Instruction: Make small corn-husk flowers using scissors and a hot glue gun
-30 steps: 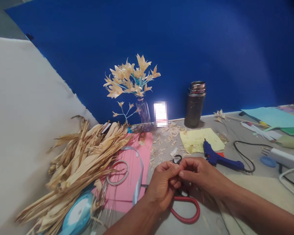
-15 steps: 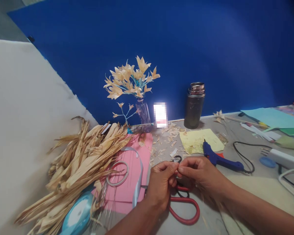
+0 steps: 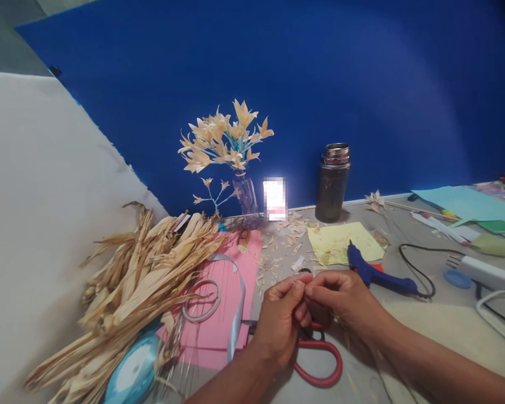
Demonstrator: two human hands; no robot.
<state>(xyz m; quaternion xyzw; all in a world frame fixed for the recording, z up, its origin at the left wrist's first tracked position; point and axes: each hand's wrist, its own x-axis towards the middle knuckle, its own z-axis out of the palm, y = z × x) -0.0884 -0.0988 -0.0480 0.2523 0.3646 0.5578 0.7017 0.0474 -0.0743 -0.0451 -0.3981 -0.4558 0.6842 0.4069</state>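
Observation:
My left hand (image 3: pixel 280 314) and my right hand (image 3: pixel 340 297) meet above the table, fingertips pinched together. Whatever lies between them is too small and hidden to name. Below them, red-handled scissors (image 3: pixel 336 365) rest on the table, their blades partly covered by my left hand. To the left, pink paper (image 3: pixel 246 269) carries thin wires, a tape ring (image 3: pixel 185 306) and a strip of pale ribbon (image 3: pixel 236 320). A pile of dried corn husks (image 3: pixel 147 286) lies further left. Just beyond my right hand is a blue glue gun (image 3: pixel 379 274).
Husk flowers (image 3: pixel 219 140) stand in a clear bottle (image 3: pixel 246 199) at the back, near a dark flask (image 3: pixel 333 185). Husk scraps (image 3: pixel 297 227) litter the table by a yellow sheet (image 3: pixel 340 241). A white power strip (image 3: pixel 488 272) with cables sits right. A blue ribbon roll (image 3: pixel 132 370) lies front left.
Both hands stay pinched together at nearly the same spot. My left hand has turned slightly, covering more of the scissors. The view has shifted a little.

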